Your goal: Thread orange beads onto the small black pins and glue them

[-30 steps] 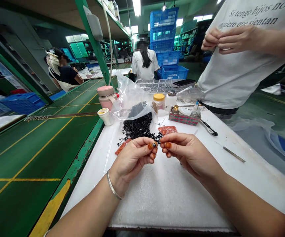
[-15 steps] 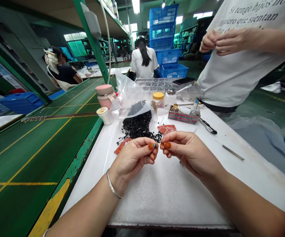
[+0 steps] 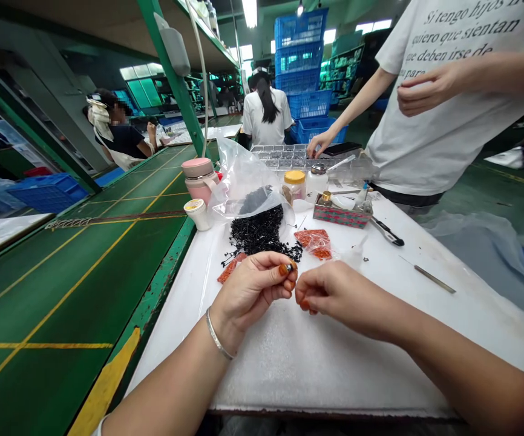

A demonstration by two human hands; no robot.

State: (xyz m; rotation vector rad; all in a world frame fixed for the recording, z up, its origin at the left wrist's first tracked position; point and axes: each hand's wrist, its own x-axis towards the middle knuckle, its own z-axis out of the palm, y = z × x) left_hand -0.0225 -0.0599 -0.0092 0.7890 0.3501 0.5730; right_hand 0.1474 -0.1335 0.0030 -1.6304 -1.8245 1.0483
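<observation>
Between the thumb and forefinger of my left hand (image 3: 259, 283) is a small dark piece (image 3: 290, 267), too tiny to name. My right hand (image 3: 341, 298) hangs just beside it, turned palm down with the fingers curled together; anything in its fingertips is hidden. Beyond both hands, a heap of thin black parts with small heads (image 3: 256, 233) spills out of a clear plastic bag (image 3: 232, 172). Small bags of orange-red pieces lie near the heap: one bag (image 3: 315, 242) to its right, another bag (image 3: 231, 269) partly behind my left hand.
A pink mug (image 3: 198, 181), white tub (image 3: 197, 214), yellow-lidded jar (image 3: 294, 186) and patterned box (image 3: 340, 214) stand farther back. A cutter (image 3: 388, 231) and needle-like tool (image 3: 434, 279) lie right. A co-worker's hand (image 3: 320, 144) reaches over the compartment tray (image 3: 280, 158). A green conveyor (image 3: 85, 260) runs left.
My right hand has rolled palm down and shifted slightly lower, while my left keeps its pinch. The co-worker on the right has parted their hands and stretched one to the compartment tray.
</observation>
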